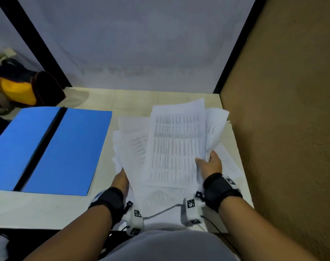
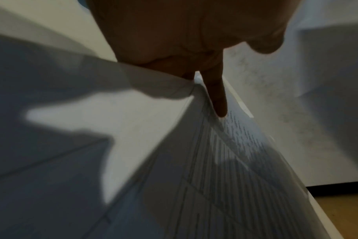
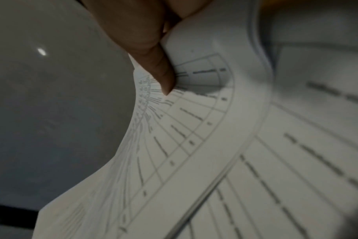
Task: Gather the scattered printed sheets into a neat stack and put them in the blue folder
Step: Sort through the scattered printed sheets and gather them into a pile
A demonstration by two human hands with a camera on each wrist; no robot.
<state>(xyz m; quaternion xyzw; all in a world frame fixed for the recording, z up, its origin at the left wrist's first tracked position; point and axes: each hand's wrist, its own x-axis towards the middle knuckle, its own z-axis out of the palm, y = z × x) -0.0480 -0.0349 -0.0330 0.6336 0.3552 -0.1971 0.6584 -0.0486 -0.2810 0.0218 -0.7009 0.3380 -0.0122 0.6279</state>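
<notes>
A loose, fanned bundle of printed sheets (image 1: pixel 175 146) with tables on them is held up over the right half of the table between both hands. My left hand (image 1: pixel 121 178) grips its lower left edge, fingers hidden beneath the paper. In the left wrist view one straight finger (image 2: pixel 218 97) lies on a printed sheet (image 2: pixel 225 169) while another sheet covers the other fingers. My right hand (image 1: pixel 209 162) pinches the lower right edge, thumb (image 3: pixel 153 64) on top of the curled sheets (image 3: pixel 194 145). The blue folder (image 1: pixel 70 151) lies open flat on the left.
One more printed sheet (image 1: pixel 228 162) lies on the beige table (image 1: pixel 160 98) under my right hand. A brown wall (image 1: pixel 283 129) stands close on the right, a white panel behind. A yellow and black bag (image 1: pixel 19 85) sits at the far left.
</notes>
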